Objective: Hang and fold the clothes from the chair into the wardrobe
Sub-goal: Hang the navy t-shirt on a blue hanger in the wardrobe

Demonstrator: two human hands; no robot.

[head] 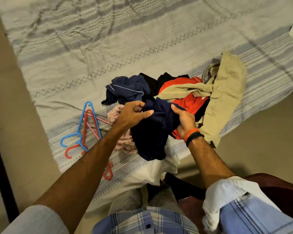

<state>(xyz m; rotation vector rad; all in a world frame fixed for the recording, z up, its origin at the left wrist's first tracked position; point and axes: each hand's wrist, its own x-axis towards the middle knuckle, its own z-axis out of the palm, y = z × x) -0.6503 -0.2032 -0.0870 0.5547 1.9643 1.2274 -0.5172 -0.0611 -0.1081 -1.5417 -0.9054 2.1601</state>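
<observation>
**Both hands hold a dark navy garment over the bed edge**

Pale bedding with grey woven stripes and a diamond line covers the bed [108, 53], which fills most of the view. At the left, on the sheet, lie plastic hangers: a blue hanger [85, 125] with its hook toward the person, a red hanger [74, 150] partly under it, and a pink hanger [95, 127] across them. Another red hook [108, 173] shows beside the left forearm.

Next comes the left hand [134, 114], reaching forward with the arm almost straight. Its fingers are curled and its thumb pinches the upper edge of the dark navy garment [152, 132]. This garment hangs bunched between the hands, its long axis going down toward the person, over the bed edge. A pink patterned cloth [123, 144] lies under it.

The right hand [184, 120], with orange and black bands at the wrist, grips the right side of the same garment, fingers closed around the cloth.

Behind the hands lies the pile: a blue garment with white piping [127, 90], a red shirt [189, 98], and khaki trousers [227, 92] stretching to the right.
</observation>
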